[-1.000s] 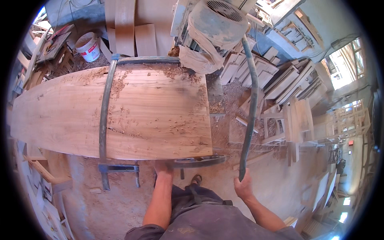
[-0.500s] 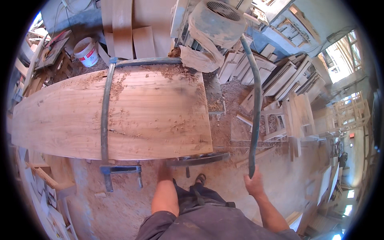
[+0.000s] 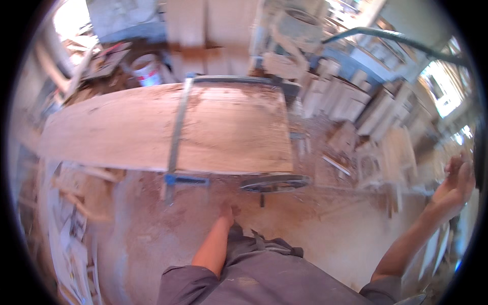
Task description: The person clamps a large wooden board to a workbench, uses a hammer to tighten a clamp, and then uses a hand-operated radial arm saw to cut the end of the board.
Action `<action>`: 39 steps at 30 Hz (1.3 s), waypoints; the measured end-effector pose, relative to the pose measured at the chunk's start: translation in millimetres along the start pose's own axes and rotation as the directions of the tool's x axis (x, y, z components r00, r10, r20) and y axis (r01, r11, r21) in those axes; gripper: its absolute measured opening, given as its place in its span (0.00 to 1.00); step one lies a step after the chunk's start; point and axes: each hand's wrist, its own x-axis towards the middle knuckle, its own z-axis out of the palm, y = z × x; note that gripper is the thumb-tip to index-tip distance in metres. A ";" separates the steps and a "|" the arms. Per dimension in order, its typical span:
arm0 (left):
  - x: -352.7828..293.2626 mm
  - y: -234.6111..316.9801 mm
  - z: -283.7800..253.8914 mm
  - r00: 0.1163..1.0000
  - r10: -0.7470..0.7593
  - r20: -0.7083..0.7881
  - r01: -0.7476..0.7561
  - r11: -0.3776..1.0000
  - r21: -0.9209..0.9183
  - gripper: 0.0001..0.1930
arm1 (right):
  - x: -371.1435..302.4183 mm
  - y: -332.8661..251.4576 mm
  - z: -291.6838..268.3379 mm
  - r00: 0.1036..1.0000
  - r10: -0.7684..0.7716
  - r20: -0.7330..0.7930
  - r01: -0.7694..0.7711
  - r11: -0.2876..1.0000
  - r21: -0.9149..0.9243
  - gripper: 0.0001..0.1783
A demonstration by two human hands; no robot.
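My right hand is raised at the far right rim, its fingers curled round a dark, bendy hose. The hose arcs from the dusty machine at the back over to the right edge, where the dark rim hides part of it. My left hand hangs low in front of my body, smeared by motion. It is nearest to the long clamp on the wooden board, apart from it. The wide wooden board lies across the bench, strewn with shavings. A long bar clamp crosses it from front to back.
A second clamp sticks out past the board's front right corner. A white bucket and tall panels stand behind. Stacked boards lean at the back right, with wooden frames nearer. Wood scraps lie at the left.
My right hand has swung up and out to the right, drawing the hose with it. The view has turned, so the board sits further right and a little higher. My left hand stays low.
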 end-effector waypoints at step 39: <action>-303.7 43.1 -593.2 0.475 0.263 -0.840 -0.079 0.963 0.257 0.29 | -562.5 -279.7 347.3 -0.669 -0.014 0.743 0.024 0.999 0.041 0.23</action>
